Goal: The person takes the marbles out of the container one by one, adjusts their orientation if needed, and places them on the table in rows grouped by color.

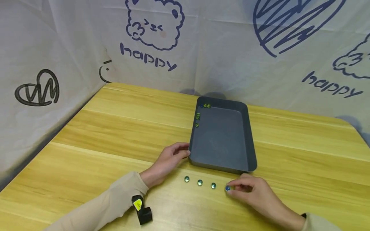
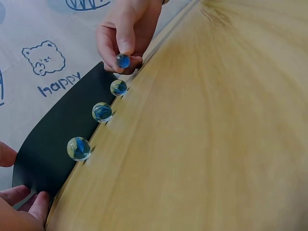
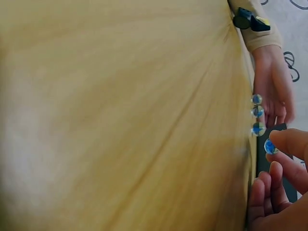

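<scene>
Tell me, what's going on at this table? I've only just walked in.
A person is handling glass marbles beside a dark tray. The right hand has a blue marble in its grip, at the right end of a row with three other marbles on the wooden table. The left hand touches the tray's near left corner. Several more marbles already lie inside, along its far and left walls; reflections make them hard to count.

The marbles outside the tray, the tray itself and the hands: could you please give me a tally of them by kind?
Marbles outside the tray: 4, one pinched by the right hand
Trays: 1
Hands: 2, the right and the left hand
Total: 7
</scene>
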Demonstrator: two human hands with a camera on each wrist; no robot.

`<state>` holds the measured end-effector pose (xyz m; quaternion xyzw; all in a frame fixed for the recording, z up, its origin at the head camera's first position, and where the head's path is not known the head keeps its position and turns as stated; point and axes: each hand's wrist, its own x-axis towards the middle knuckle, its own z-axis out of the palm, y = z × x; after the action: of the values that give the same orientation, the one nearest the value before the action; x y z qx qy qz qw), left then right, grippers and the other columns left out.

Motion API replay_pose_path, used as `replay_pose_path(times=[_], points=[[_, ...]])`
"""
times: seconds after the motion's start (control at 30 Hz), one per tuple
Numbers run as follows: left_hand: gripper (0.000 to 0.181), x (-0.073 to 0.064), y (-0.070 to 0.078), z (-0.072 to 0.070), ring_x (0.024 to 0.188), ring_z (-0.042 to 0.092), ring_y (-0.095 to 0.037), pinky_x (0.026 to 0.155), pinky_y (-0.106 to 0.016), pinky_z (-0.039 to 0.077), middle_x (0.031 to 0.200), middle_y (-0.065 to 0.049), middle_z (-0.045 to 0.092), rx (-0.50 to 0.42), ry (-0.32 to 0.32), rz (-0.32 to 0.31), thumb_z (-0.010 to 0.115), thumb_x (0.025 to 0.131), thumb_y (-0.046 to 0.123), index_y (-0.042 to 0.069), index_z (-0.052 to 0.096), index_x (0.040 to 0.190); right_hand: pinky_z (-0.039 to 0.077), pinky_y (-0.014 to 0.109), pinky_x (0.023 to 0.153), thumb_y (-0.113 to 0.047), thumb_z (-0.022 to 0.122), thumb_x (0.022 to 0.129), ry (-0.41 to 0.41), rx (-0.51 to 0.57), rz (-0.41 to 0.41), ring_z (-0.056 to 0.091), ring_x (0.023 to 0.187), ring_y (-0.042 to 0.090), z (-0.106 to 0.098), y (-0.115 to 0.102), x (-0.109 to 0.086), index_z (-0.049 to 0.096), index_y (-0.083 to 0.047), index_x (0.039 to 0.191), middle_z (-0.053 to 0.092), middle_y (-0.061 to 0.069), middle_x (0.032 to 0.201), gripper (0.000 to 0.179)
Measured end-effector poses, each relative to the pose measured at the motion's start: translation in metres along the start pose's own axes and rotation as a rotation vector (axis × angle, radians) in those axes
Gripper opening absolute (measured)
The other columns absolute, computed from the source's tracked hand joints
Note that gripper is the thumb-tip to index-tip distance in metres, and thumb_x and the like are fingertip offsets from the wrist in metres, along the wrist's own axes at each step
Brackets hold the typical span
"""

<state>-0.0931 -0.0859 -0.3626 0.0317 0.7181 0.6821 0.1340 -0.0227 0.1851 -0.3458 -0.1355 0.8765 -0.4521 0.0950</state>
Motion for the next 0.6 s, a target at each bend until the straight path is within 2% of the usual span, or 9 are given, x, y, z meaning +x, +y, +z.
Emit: replay_pose_path(times=[0.4, 0.6], points=[[0.040, -0.0010, 0.0017, 0.0001, 0.118, 0.053, -0.025, 0.102, -0.041, 0.042, 0.127, -0.014, 0.058, -0.003, 0.001, -0.006, 0.058, 0.094, 0.012, -0.004, 0.055, 0.130, 0.047, 0.023, 0.059, -0.021, 0.077, 0.083, -0.012, -0.071, -0.034, 0.050, 0.067, 0.006, 0.0038, 0.0017, 0.0022, 0.075, -0.016, 0.094, 0.054, -0.006, 0.075, 0.012], [0.040, -0.0012, 0.0028, -0.0001, 0.118, 0.053, -0.025, 0.102, -0.040, 0.042, 0.127, -0.013, 0.058, 0.001, 0.001, -0.015, 0.058, 0.094, 0.012, -0.003, 0.055, 0.131, 0.044, 0.023, 0.057, -0.023, 0.076, 0.085, -0.039, -0.074, -0.009, 0.048, 0.066, 0.006, 0.0004, -0.0001, 0.0020, 0.074, -0.015, 0.095, 0.053, -0.005, 0.075, 0.014]])
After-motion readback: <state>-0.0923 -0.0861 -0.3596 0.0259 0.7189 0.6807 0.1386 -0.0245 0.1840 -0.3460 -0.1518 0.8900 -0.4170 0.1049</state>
